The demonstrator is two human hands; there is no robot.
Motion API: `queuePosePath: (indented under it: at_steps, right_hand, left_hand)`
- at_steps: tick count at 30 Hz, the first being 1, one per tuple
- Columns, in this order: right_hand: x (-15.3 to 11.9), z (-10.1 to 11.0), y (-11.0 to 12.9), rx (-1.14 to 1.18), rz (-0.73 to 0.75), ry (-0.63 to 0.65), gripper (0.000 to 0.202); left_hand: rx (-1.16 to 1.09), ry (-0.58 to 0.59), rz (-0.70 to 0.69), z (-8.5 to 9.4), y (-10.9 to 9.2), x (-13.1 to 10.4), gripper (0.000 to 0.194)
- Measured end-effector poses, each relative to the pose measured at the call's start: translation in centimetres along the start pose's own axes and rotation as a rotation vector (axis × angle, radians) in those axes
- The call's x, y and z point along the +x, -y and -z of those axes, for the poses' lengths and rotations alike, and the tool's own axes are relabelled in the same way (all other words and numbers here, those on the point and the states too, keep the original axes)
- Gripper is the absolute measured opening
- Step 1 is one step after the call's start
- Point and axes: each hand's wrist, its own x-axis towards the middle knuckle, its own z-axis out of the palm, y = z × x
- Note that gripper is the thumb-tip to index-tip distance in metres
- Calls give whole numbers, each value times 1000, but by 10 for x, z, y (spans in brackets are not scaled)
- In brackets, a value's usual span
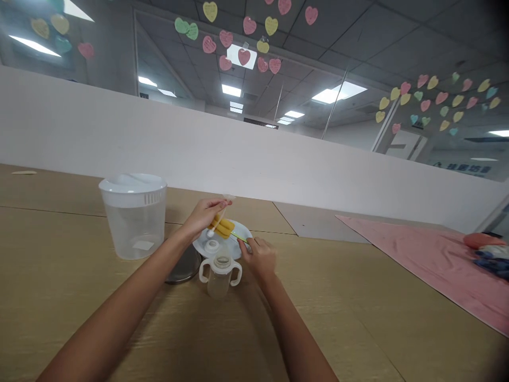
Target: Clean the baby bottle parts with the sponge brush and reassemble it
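Note:
My left hand (202,216) pinches a straw (219,220) near its pale top piece, with a small white weight at its lower end. In my right hand (260,257) is the thin green handle of a bottle brush. The yellow sponge head of the brush (224,228) lies against or just behind the straw, above a white plate (243,232). A white bottle collar (212,245) rests on the plate. Nearer to me, a clear baby bottle (218,281) with two white handles stands upright without a lid.
A translucent bucket (135,228) of white plastic stands at the left. Beside the plate lies a dark round dish (185,267), partly behind my left arm. A pink cloth (421,254) covers the right side, with an orange and blue bundle on it. A white wall (238,159) closes the back.

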Motion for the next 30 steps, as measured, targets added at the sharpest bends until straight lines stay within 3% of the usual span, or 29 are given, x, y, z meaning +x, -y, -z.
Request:
queuePosePath:
  at_steps: [8, 10, 16, 19, 23, 30]
  right_hand:
    - [7, 9, 7, 102, -335, 34, 46]
    - [7, 10, 5, 102, -308, 28, 45]
    - [0, 5, -4, 39, -15, -4, 36]
    - [-2, 3, -5, 33, 17, -38, 35]
    - [-1, 3, -3, 85, -145, -85, 40]
    - [4, 5, -1, 150, -359, -118, 49]
  left_hand:
    - [46, 128, -81, -2, 3, 1, 30]
    - [84, 111, -111, -2, 1, 1, 27]
    - [193, -53, -102, 2, -5, 0, 21]
    - [191, -86, -109, 6, -5, 3, 22]
    - [242, -106, -178, 12, -7, 5, 23]
    - [571, -203, -271, 23, -20, -1, 18]
